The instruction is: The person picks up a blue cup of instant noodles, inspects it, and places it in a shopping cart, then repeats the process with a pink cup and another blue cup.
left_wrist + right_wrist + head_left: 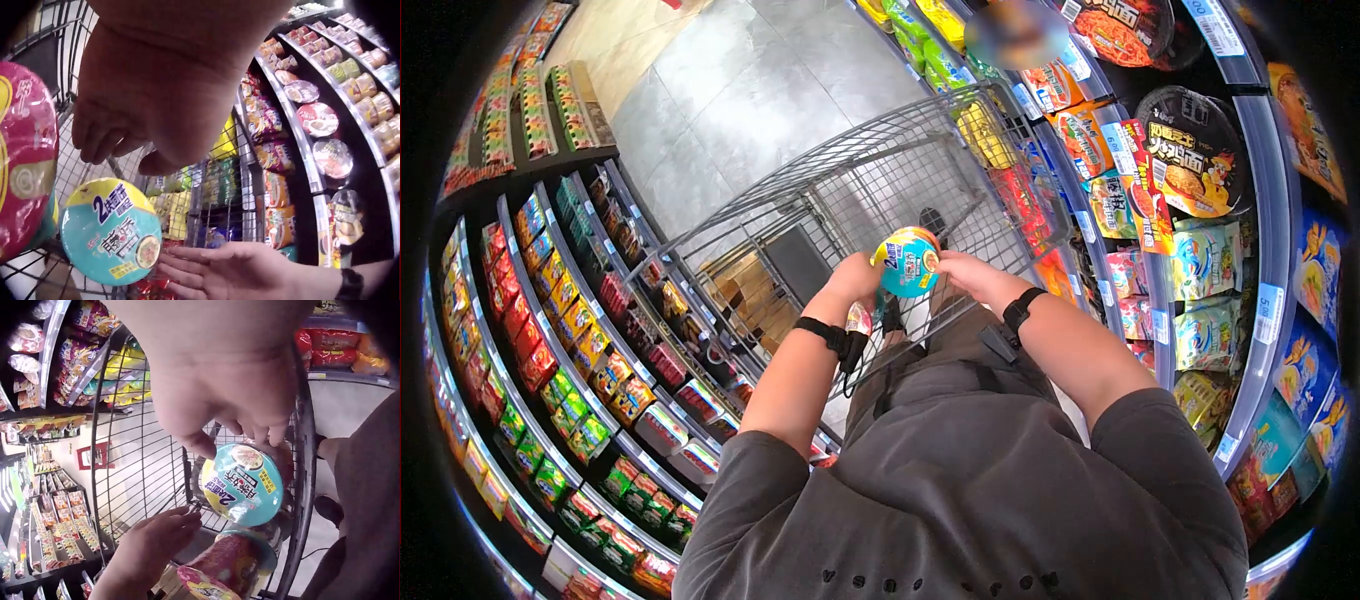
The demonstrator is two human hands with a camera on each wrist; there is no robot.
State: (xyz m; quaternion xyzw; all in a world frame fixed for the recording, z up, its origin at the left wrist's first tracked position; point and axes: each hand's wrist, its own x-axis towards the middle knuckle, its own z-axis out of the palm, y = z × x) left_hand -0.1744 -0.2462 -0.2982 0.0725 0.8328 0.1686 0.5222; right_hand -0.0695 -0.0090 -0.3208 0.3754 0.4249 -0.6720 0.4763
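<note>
Gripping a teal-lidded noodle cup [245, 490] by its rim, the right hand [228, 403] has its fingers bent round it at the wire cart's [306, 444] near end; the left hand [159, 542], fingers loosely extended, is just beside, near a tilted red cup [222, 565]. Beyond, shelves [1272, 285] carry lidded noodle bowls [1190, 150] and bagged packets [1206, 335].

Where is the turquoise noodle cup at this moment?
In the head view, the turquoise noodle cup is near the middle, between the left hand and the right hand, with the shopping cart behind it.
</note>
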